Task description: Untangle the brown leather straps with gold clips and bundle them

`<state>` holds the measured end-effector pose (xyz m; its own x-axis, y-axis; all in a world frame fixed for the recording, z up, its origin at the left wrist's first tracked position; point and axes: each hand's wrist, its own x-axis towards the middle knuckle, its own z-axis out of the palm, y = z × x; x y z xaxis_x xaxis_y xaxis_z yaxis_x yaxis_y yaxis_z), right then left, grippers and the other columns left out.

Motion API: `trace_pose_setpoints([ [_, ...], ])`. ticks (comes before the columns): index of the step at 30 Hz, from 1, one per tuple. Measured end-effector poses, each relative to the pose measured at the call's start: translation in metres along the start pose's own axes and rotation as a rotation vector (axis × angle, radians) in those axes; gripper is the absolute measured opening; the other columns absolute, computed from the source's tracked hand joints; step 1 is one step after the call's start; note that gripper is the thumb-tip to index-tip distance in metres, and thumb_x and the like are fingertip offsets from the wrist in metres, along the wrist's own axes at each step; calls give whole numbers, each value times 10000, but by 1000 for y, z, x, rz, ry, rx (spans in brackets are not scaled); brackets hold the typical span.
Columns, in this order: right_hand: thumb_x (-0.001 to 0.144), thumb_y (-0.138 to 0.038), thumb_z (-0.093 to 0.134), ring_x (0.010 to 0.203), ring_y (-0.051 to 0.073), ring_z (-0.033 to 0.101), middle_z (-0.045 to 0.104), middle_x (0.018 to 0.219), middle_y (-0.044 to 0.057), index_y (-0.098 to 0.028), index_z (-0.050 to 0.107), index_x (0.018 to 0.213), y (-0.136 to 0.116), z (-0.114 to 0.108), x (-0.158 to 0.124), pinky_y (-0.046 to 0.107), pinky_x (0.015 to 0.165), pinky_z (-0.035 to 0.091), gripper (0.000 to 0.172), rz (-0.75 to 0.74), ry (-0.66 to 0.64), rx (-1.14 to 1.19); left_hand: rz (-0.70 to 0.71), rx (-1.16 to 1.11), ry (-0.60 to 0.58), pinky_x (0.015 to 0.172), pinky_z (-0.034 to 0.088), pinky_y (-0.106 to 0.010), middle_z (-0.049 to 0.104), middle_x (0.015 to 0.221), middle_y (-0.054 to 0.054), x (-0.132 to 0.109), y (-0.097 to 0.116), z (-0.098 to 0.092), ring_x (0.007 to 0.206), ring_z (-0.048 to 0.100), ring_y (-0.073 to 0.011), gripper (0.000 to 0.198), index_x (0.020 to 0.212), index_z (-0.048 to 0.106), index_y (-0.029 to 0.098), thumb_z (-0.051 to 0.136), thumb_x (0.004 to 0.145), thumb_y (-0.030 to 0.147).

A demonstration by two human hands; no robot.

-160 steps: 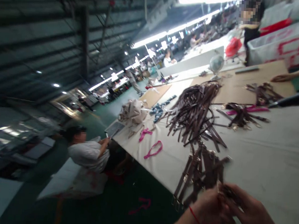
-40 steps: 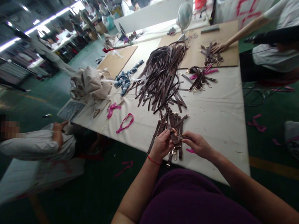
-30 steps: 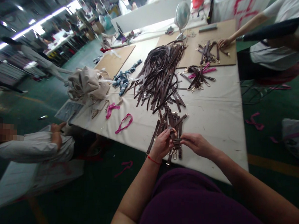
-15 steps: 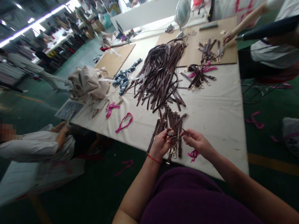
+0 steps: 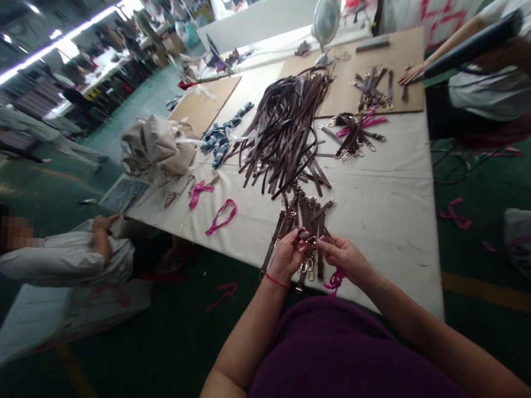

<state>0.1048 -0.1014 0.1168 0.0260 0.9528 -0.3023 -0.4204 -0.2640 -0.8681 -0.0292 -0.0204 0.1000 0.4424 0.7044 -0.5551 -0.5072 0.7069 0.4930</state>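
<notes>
My left hand [image 5: 287, 256], with a red string on the wrist, and my right hand [image 5: 341, 256] meet over a bundle of brown leather straps with metal swivel clasps [image 5: 302, 227]. Together they pinch a small strap piece with a metal fitting [image 5: 308, 240]. A pink ribbon [image 5: 335, 280] hangs just below my right hand at the table's front edge. A large heap of loose brown straps [image 5: 283, 131] lies farther along the white-covered table [image 5: 380, 211].
Another strap bunch with pink ties [image 5: 355, 132] and pink loops [image 5: 220, 208] lie on the table, with cardboard sheets, a beige cloth bundle and a fan beyond. A co-worker's hand [image 5: 409, 75] rests on cardboard at the far right; another person [image 5: 62, 259] sits at the left.
My hands have come closer together around the small strap piece, and the pink ribbon has shifted towards the table edge. The co-worker's hand at the far right has moved over the cardboard.
</notes>
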Motion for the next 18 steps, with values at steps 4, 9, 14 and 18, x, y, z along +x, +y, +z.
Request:
trace_pose_setpoints([
  [4, 745, -543, 693, 482, 53, 285, 482, 662, -53, -192, 533, 953, 0, -4, 3, 218, 425, 176, 438, -41, -18, -65, 46, 86, -73, 459, 354, -152, 607, 728, -20, -2, -5, -2, 534, 501, -58, 135, 916, 615, 114, 628, 839, 224],
  [9, 728, -532, 708, 503, 70, 296, 418, 612, -59, -185, 531, 811, 6, -15, 2, 231, 442, 219, 399, -50, -27, -205, 165, 148, -139, 701, 482, -218, 674, 930, -55, -2, -5, -4, 790, 636, -124, 231, 1003, 600, 152, 643, 776, 174],
  [14, 742, -592, 664, 492, 83, 326, 461, 606, -38, -183, 560, 789, 18, -36, -1, 239, 418, 228, 424, -56, 0, -352, 183, 78, -160, 782, 507, -297, 677, 951, -52, 4, 9, -9, 839, 662, -162, 436, 1139, 539, 190, 629, 726, 83],
  [18, 776, -597, 629, 471, 71, 318, 639, 796, 30, -181, 622, 959, 15, -44, 14, 242, 399, 216, 455, -141, 147, -352, 121, 225, -319, 719, 528, -335, 674, 942, -64, 0, 5, -6, 753, 666, -181, 543, 1239, 483, 214, 655, 730, 137],
])
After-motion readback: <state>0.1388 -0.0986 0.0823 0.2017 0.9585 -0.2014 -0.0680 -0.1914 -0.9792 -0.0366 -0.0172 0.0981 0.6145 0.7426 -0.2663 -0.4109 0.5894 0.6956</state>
